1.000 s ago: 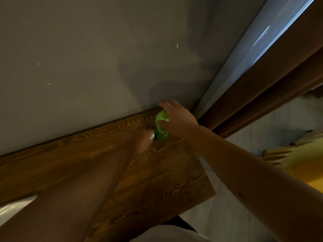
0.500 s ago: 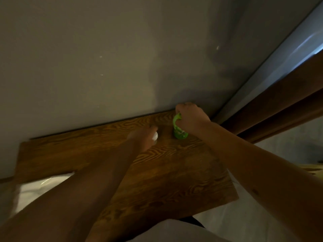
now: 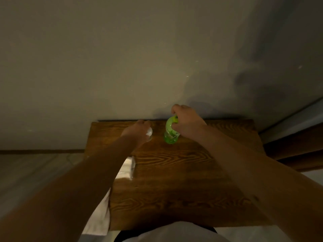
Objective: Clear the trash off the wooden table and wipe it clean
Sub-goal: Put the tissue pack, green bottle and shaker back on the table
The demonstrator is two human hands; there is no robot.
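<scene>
A green plastic bottle [image 3: 170,134] stands at the far edge of the dark wooden table [image 3: 174,180], close to the wall. My right hand [image 3: 187,122] is closed around its upper part. Just left of it, my left hand [image 3: 138,131] is closed on a small pale object [image 3: 149,132] that shows only at the fingertips; what it is I cannot tell. A white cloth or tissue [image 3: 126,169] lies on the table's left side, partly hidden under my left forearm.
A plain grey wall [image 3: 139,58] rises directly behind the table. Brown curtain or door framing [image 3: 297,145] stands to the right. Pale floor [image 3: 35,172] lies to the left. My white-clad lap shows at the bottom.
The view has swung left and squared up to the table, so its whole top now shows. Both hands remain at the far edge, on the bottle and the pale object.
</scene>
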